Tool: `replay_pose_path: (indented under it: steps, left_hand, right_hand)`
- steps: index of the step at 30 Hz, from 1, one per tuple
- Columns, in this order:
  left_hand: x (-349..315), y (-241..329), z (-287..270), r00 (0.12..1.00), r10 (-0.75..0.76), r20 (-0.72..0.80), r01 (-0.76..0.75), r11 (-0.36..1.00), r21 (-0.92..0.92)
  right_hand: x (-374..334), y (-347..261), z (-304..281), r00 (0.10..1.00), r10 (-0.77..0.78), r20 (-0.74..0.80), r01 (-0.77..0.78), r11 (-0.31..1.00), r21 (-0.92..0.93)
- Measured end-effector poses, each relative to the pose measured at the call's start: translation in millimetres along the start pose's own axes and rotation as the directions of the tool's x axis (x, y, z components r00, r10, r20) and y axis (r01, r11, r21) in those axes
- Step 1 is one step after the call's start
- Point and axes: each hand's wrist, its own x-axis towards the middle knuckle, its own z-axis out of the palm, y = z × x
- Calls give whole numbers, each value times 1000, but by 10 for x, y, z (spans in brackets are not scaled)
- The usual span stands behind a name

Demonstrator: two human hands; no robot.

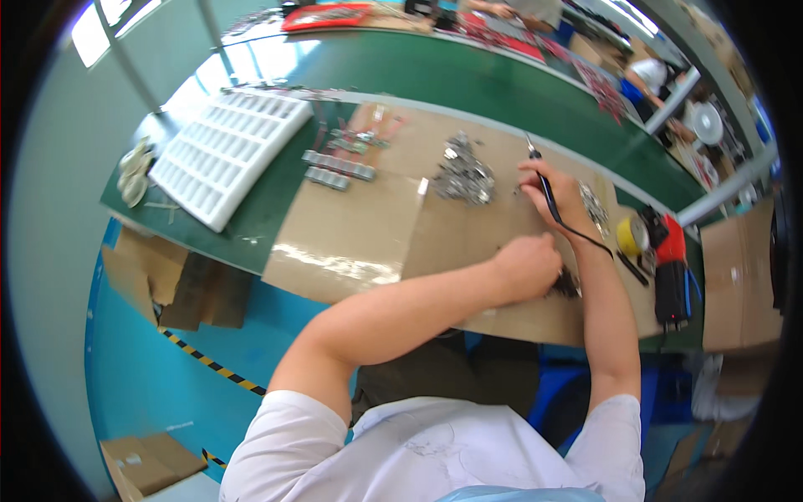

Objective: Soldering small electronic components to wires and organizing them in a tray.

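Observation:
My right hand (556, 199) grips a soldering iron (547, 191) like a pen, its thin tip pointing away from me. The iron's dark cable runs back over my right forearm. My left hand (531, 266) is closed, its fingertips mostly hidden, beside a small heap of dark parts (567, 284). Whatever it pinches does not show. Beyond both hands a pile of shiny metal parts (464, 174) lies on the brown cardboard sheet (368, 234). A smaller metal pile (595, 209) sits just right of my right wrist.
Left on the green table are a white compartment tray (230, 151) and rows of grey blocks (339, 167). At right stand a yellow reel (631, 237), a black soldering station box (672, 293) and a cardboard box (736, 276). Another person's hand (502, 10) is across the bench.

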Motion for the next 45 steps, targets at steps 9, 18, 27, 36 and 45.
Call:
replay_pose_path:
  steps: [9, 18, 27, 36, 45]
  left_hand:
    - [11, -31, 43, 999, -11, -41, 9, 999, -31]
    - [-16, -5, 18, 975, -95, -202, 62, 985, -163]
    - [94, -331, -105, 869, -211, -447, 130, 970, -206]
    - [101, -448, -133, 882, -276, -382, 246, 961, -125]
    - [89, -568, -268, 847, -405, -344, 397, 913, -99]
  right_hand:
    - [-752, 83, -322, 983, 99, -155, -90, 994, 63]
    - [-922, -36, -269, 958, 58, -282, -32, 995, 98]
    - [-867, -108, -195, 923, -101, -370, 144, 986, 90]
    - [-884, -91, -180, 928, -103, -359, 137, 988, 71]
    - [-933, -19, -236, 957, -6, -291, 34, 995, 91]
